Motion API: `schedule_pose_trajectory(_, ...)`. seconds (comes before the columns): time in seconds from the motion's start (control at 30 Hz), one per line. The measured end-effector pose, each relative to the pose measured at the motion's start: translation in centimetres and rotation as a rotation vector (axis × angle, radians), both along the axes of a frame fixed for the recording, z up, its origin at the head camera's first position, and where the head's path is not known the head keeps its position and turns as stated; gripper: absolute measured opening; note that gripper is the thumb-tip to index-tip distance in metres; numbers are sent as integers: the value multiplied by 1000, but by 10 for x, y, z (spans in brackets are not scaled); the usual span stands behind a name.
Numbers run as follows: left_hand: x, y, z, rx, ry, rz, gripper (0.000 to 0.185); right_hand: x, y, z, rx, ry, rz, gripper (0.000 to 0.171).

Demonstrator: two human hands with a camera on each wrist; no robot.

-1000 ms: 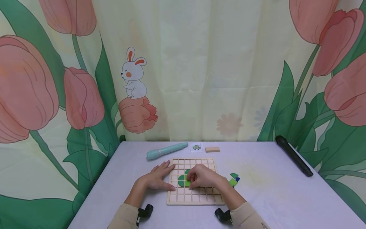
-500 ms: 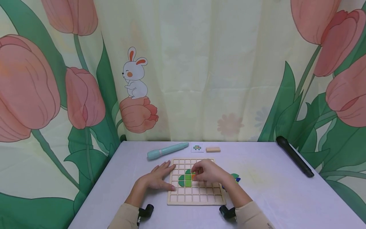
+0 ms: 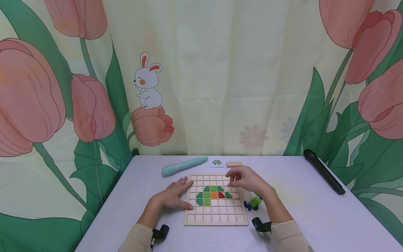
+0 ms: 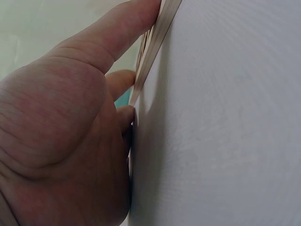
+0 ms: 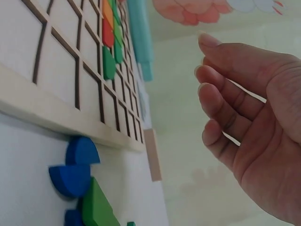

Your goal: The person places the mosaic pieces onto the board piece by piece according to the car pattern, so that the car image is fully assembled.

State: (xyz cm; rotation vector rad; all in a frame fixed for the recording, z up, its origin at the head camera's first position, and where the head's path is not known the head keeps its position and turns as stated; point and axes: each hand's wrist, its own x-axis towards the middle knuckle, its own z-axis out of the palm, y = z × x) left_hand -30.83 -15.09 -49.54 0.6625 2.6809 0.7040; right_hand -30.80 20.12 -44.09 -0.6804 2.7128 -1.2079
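Note:
A wooden grid board (image 3: 217, 224) lies on the table. Set in its cells are dark green rounded pieces (image 3: 199, 199), light green squares (image 3: 206, 202), an orange piece (image 3: 214, 195) and a red piece (image 3: 221, 195). My left hand (image 3: 173, 195) rests at the board's left edge, fingers spread, thumb touching the rim. Above the board's upper right part hovers my right hand (image 3: 247, 177); in the right wrist view its fingers are loosely bent with nothing between them. Beside the board's right edge lie loose blue rounded pieces (image 5: 75, 179) and a light green piece (image 5: 96, 207).
Behind the board are a teal pen-shaped tube (image 3: 184, 166), a small card (image 3: 217, 162) with a printed coloured picture, and a wooden block (image 3: 234, 164). A black rod (image 3: 324, 171) lies at the table's right edge. A tulip-printed curtain (image 3: 201, 87) hangs behind.
My right hand has moved from the middle of the board up and right, off the pieces. The orange, red and right-hand green pieces now show in the grid. The left hand stays put.

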Motion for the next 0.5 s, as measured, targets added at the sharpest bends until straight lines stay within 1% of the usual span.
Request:
schedule_pose_trajectory(0.13,0,0,0,2,-3,3,107,0,11,3,10,-12,-47,24)
schedule_pose_trajectory(0.33,1,0,1,3,-3,3,107,-1,25,3,37,-17,-119,23)
schedule_pose_trajectory(0.5,0,0,1,2,-11,5,107,-3,37,1,55,-45,-125,27)
